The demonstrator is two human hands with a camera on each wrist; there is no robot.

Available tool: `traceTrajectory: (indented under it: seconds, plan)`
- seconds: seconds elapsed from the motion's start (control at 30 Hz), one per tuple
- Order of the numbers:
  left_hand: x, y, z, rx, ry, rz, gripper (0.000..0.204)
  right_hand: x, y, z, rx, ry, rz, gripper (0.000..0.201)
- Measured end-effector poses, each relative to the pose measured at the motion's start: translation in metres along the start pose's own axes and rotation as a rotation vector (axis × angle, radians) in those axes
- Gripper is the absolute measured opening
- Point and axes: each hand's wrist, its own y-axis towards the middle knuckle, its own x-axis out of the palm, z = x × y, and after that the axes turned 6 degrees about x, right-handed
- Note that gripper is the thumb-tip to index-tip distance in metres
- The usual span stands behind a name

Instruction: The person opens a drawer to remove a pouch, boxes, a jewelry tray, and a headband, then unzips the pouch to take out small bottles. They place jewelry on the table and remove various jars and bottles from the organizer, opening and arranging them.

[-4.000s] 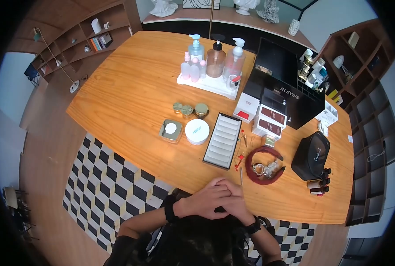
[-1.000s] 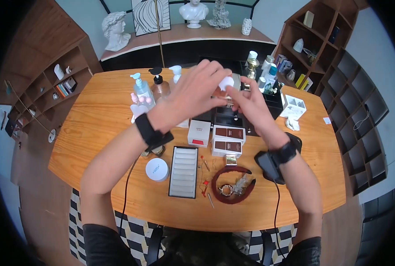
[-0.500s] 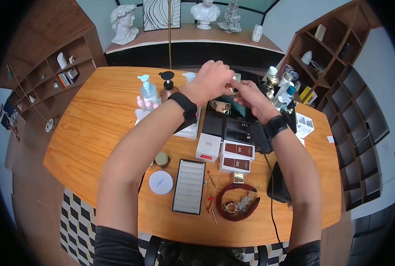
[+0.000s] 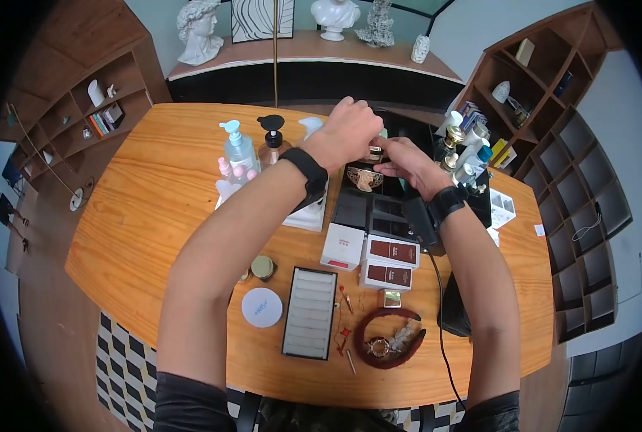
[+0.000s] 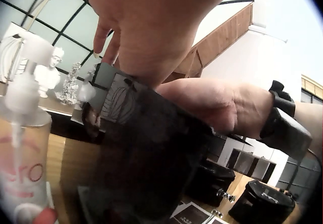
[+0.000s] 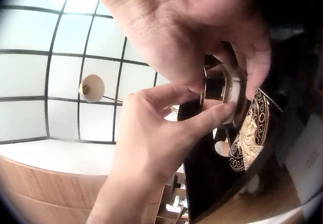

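Note:
Over the black box, my left hand [image 4: 346, 133] and right hand [image 4: 413, 164] meet at a small gold-trimmed jar [image 4: 375, 153]. In the right wrist view, the right hand [image 6: 197, 32] reaches down from above and grips the jar [image 6: 233, 90], while the left hand [image 6: 151, 133] pinches it between thumb and fingers. A gold ornamented piece [image 6: 250, 138] lies just beside them on the dark surface; the head view shows this piece [image 4: 364, 178] below the hands. In the left wrist view, the left hand [image 5: 146, 27] and a dark blurred shape hide the jar.
Pump bottles [image 4: 240, 151] stand left of the hands, with cosmetic bottles [image 4: 472, 151] close on the right. White boxes [image 4: 342, 246], a ring tray [image 4: 310, 313], a round white jar [image 4: 262, 307] and a red headband [image 4: 360, 338] lie nearer the front edge.
Four seconds ago the hands were clasped at the table's front edge; they are now over the black box around the jar. Since one second ago they have drawn closer together, and the head view has shifted.

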Motion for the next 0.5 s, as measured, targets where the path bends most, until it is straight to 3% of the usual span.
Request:
traceTrajectory:
  seconds: [0.17, 0.27, 0.33, 0.5]
  plan:
    - [0.008, -0.002, 0.002, 0.018, 0.009, 0.075, 0.015, -0.003, 0.002, 0.001, -0.062, -0.106, 0.029, 0.040]
    - [-0.005, -0.008, 0.006, 0.023, 0.005, 0.147, 0.016, 0.001, -0.022, 0.009, -0.688, -0.679, 0.488, 0.031]
    - [-0.016, -0.016, 0.012, 0.016, -0.077, -0.001, 0.020, 0.005, -0.052, 0.007, -0.661, -0.804, 0.438, 0.027]
    - [0.006, -0.024, 0.014, 0.056, -0.035, 0.036, 0.025, 0.011, -0.053, 0.014, -0.599, -0.998, 0.329, 0.030]
